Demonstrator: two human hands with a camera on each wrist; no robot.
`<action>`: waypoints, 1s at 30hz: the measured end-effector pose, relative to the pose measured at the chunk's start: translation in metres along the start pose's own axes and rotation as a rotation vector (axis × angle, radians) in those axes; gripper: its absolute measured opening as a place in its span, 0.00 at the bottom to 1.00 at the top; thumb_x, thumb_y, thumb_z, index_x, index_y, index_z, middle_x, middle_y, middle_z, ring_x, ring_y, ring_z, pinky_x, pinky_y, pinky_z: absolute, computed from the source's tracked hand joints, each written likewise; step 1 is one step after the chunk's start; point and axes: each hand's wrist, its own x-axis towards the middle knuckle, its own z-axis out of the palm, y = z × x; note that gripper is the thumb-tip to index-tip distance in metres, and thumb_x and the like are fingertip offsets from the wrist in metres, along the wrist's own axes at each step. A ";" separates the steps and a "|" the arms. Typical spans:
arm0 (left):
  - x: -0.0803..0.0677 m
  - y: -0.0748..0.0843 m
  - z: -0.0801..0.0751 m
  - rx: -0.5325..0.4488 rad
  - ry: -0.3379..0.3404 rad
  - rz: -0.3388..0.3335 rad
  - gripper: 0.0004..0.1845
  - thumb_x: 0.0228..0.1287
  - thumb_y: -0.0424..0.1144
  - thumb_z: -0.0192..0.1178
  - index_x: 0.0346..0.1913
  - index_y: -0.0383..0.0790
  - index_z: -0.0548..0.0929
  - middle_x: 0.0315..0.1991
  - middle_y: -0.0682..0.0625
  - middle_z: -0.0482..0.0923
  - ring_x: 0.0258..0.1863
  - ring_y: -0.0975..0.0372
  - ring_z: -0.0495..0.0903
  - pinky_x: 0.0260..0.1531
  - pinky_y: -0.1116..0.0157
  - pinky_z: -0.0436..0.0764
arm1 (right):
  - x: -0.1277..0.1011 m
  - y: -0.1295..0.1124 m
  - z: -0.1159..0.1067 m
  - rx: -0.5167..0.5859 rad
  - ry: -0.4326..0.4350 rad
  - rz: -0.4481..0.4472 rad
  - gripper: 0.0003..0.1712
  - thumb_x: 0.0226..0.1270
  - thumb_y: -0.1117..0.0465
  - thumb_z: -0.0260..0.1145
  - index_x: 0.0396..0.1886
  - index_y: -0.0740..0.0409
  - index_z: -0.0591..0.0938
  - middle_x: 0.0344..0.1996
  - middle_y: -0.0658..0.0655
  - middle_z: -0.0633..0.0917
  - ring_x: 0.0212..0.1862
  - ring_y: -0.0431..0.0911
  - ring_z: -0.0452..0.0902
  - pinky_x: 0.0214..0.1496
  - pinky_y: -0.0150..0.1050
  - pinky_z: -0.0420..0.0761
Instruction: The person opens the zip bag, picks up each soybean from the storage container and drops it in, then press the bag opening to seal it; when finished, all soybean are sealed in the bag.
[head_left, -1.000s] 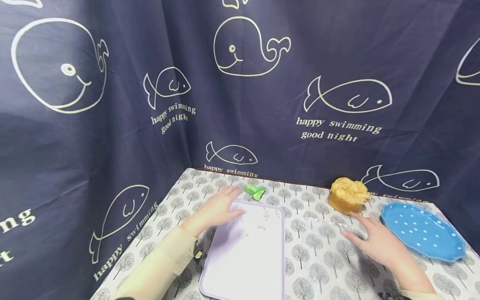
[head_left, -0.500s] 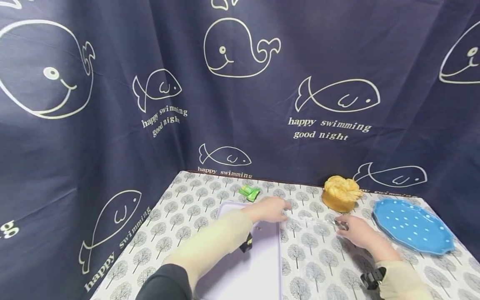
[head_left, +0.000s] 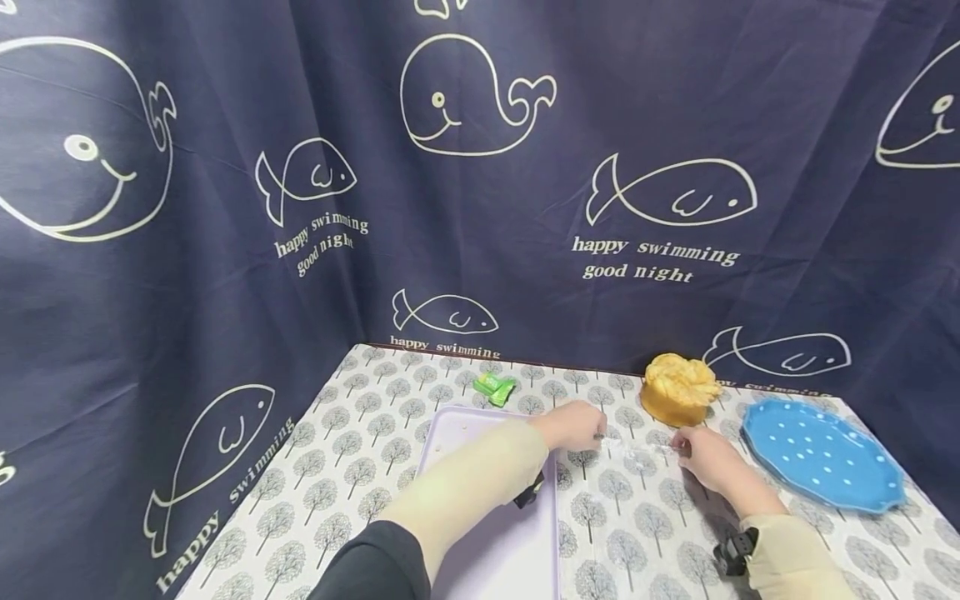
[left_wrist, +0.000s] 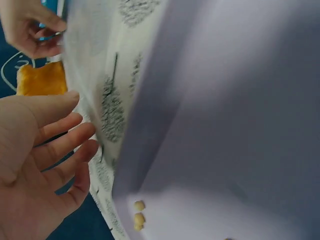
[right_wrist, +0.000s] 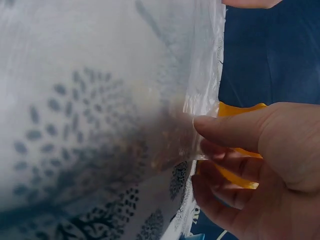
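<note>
A clear plastic bag (head_left: pixel 637 458) stretches between both hands above the tree-print cloth. My right hand (head_left: pixel 708 460) pinches its edge between thumb and index finger, which shows closely in the right wrist view. At the bag's other corner, my left hand (head_left: pixel 576 425) holds the edge with thumb and fingertips, the remaining fingers loosely bent. My left forearm crosses over a lavender tray (head_left: pixel 510 542). A few small beige bits (left_wrist: pixel 139 218) lie in that tray. Behind the right hand stands a yellow bread-like cake (head_left: pixel 678 390).
Green wrapped packets (head_left: pixel 494 388) lie behind the tray. A blue polka-dot plate (head_left: pixel 825 454) with a wavy rim sits at the right. A dark blue curtain (head_left: pixel 525 208) with fish and whale drawings hangs behind and at the left of the table.
My left hand has moved right from above the tray's far left corner to the bag's edge. My right hand has closed its thumb and finger on the bag. The view has turned slightly right.
</note>
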 end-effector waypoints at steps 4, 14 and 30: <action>0.002 -0.003 0.007 0.016 0.036 0.009 0.04 0.66 0.42 0.69 0.41 0.48 0.87 0.36 0.61 0.84 0.39 0.70 0.80 0.45 0.78 0.75 | -0.002 0.000 0.000 -0.006 0.056 -0.010 0.10 0.60 0.72 0.72 0.28 0.57 0.79 0.27 0.53 0.76 0.31 0.48 0.71 0.38 0.52 0.75; -0.021 -0.025 -0.012 -0.477 0.271 -0.040 0.04 0.64 0.30 0.64 0.34 0.42 0.81 0.26 0.58 0.78 0.26 0.69 0.75 0.32 0.75 0.74 | -0.018 -0.014 -0.031 0.262 0.163 -0.048 0.03 0.68 0.68 0.68 0.34 0.59 0.82 0.33 0.55 0.85 0.35 0.48 0.80 0.32 0.41 0.78; -0.051 0.003 -0.039 -0.476 0.238 0.095 0.10 0.68 0.45 0.68 0.46 0.46 0.91 0.38 0.61 0.88 0.34 0.77 0.79 0.40 0.79 0.74 | -0.037 -0.038 -0.041 0.446 0.262 -0.138 0.03 0.66 0.65 0.72 0.38 0.58 0.87 0.32 0.49 0.87 0.33 0.35 0.80 0.34 0.34 0.79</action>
